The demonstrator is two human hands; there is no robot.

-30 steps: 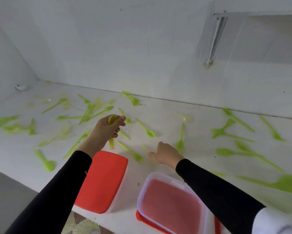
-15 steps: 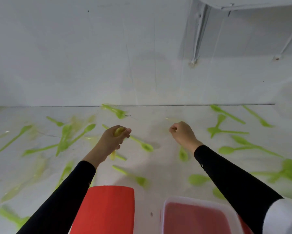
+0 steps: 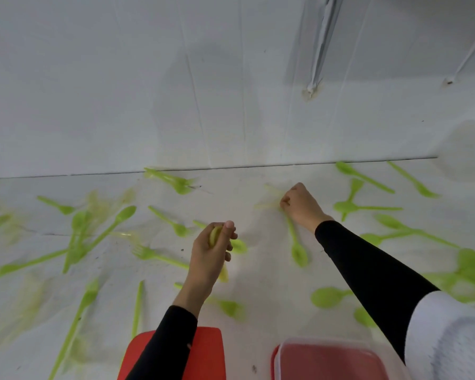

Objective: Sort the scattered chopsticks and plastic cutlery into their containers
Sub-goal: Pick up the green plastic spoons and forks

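White wall fills the upper half of the frame, and below it a white table (image 3: 261, 286) is strewn with green plastic cutlery (image 3: 104, 231) from the left edge to the right edge. Just left of centre, the left hand (image 3: 211, 253) is lifted above the table, its fingers and thumb curled round a yellow-green utensil (image 3: 213, 236) whose handle end sticks out below the palm. Up and to the right, the right hand (image 3: 303, 207) is down on the table with its fingers curled, the fingertips at the end of pale yellow sticks (image 3: 267, 205); I cannot tell whether it actually pinches them. A green spoon (image 3: 298, 252) lies just below that hand. At the bottom edge sit a red-lidded container (image 3: 206, 352), partly hidden by the left sleeve, and, to its right, a clear tub (image 3: 326, 357) with a red bottom.
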